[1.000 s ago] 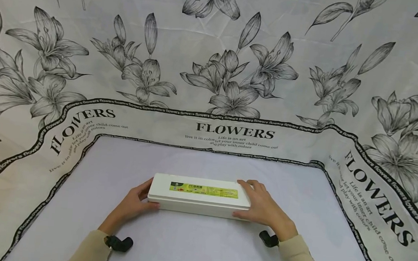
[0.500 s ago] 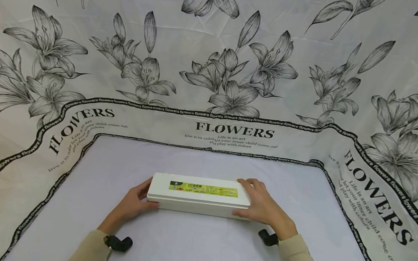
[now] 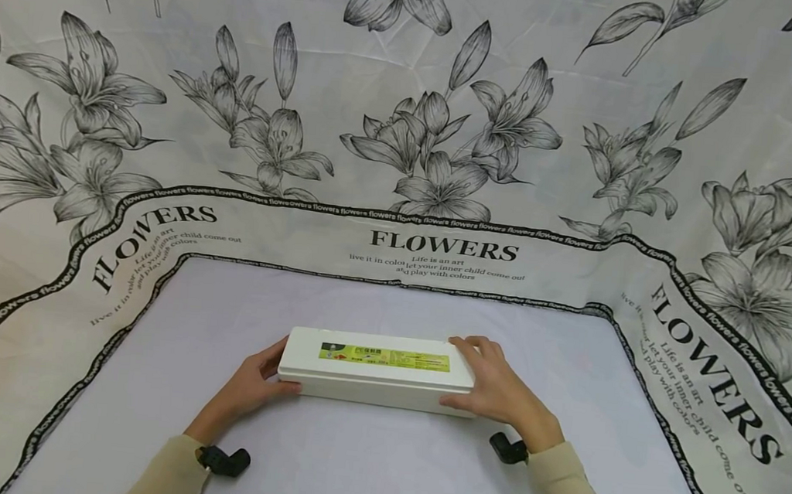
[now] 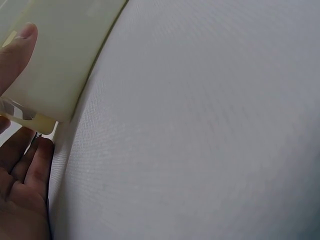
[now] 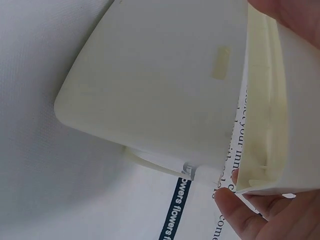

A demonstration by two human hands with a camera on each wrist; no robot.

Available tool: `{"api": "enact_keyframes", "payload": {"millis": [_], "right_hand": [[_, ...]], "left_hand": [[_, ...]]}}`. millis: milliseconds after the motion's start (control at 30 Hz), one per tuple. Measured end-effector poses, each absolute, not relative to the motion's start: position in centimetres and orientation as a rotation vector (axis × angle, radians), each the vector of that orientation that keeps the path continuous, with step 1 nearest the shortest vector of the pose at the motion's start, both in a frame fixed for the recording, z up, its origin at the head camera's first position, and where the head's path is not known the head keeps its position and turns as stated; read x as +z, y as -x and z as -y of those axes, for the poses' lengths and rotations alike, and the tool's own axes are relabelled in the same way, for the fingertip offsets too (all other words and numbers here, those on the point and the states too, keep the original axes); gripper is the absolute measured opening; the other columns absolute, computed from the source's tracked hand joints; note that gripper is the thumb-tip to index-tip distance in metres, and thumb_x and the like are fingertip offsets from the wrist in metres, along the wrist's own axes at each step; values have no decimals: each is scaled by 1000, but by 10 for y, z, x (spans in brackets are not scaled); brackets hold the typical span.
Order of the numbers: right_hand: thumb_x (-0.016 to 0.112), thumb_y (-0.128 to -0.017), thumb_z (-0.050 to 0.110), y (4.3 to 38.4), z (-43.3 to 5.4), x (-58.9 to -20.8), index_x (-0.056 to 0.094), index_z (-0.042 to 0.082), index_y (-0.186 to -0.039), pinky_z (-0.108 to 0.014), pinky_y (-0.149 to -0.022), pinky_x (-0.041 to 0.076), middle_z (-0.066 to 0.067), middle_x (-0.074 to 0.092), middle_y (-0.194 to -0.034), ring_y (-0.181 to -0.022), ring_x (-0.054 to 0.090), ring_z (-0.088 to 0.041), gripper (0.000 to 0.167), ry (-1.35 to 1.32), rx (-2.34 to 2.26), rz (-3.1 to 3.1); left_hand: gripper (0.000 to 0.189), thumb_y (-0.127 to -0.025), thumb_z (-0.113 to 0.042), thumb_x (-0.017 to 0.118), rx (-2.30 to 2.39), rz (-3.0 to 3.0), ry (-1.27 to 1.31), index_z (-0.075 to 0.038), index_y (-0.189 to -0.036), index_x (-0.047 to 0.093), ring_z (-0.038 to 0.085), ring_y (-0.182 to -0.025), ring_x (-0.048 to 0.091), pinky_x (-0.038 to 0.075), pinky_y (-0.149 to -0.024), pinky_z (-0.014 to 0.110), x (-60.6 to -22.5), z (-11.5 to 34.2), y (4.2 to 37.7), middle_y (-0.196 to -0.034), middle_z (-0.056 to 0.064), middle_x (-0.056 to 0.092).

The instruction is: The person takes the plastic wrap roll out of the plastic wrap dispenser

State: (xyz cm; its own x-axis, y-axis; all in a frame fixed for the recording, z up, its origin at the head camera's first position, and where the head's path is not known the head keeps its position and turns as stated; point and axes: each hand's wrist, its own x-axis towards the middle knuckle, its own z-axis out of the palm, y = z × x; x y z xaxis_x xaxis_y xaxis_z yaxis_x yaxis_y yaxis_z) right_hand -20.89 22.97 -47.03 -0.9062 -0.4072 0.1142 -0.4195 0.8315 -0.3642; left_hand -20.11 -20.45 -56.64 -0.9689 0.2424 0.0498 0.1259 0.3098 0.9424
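Observation:
A long white cling film box (image 3: 370,394) lies crosswise on the white cloth, with a yellow-green label (image 3: 383,357) on its lid (image 3: 302,360). My left hand (image 3: 253,379) grips its left end, the thumb on the near side and the other fingers behind the end. At the opposite end my right hand (image 3: 499,391) holds the box, thumb in front and fingers over the far corner. In the right wrist view, a gap shows between the lid (image 5: 305,125) and the box's lower part (image 5: 150,90). The far side and the inside are mostly hidden.
White cloth (image 3: 378,470) covers the surface around the box. A printed border reading FLOWERS (image 3: 445,246) runs along the back and sides, and a lily-patterned cloth (image 3: 409,85) hangs behind. Black wrist cameras (image 3: 228,462) sit on both sleeves.
Almost nothing differs. Both hands keep their hold on the box, and the whole head view has shifted by only a few pixels.

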Motion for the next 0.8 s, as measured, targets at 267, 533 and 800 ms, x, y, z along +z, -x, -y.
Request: {"api": "enact_keyframes", "payload": {"millis": [267, 533, 800], "right_hand": [[91, -68, 54, 210, -231, -471, 48, 14, -153, -62, -101, 50, -20, 51, -142, -129, 49, -38, 103, -675, 593, 2956], [91, -67, 55, 211, -230, -473, 48, 14, -153, -62, -101, 51, -20, 52, -142, -128, 49, -38, 104, -675, 582, 2958], [91, -67, 55, 212, -231, -468, 49, 14, -152, -62, -102, 50, -20, 52, -141, -128, 50, -37, 104, -692, 566, 2947]], "left_hand": [[102, -83, -28, 88, 1716, -2492, -381, -7, -163, 27, 37, -146, 44, 41, -118, 34, -567, 205, 201, -166, 16, 33], [104, -82, -30, 89, 1685, -2501, -361, -9, -163, 27, 34, -147, 43, 38, -120, 41, -564, 206, 201, -167, 12, 33], [102, -83, -28, 88, 1709, -2492, -402, -7, -163, 27, 36, -147, 42, 39, -115, 24, -567, 206, 203, -167, 15, 32]]}}
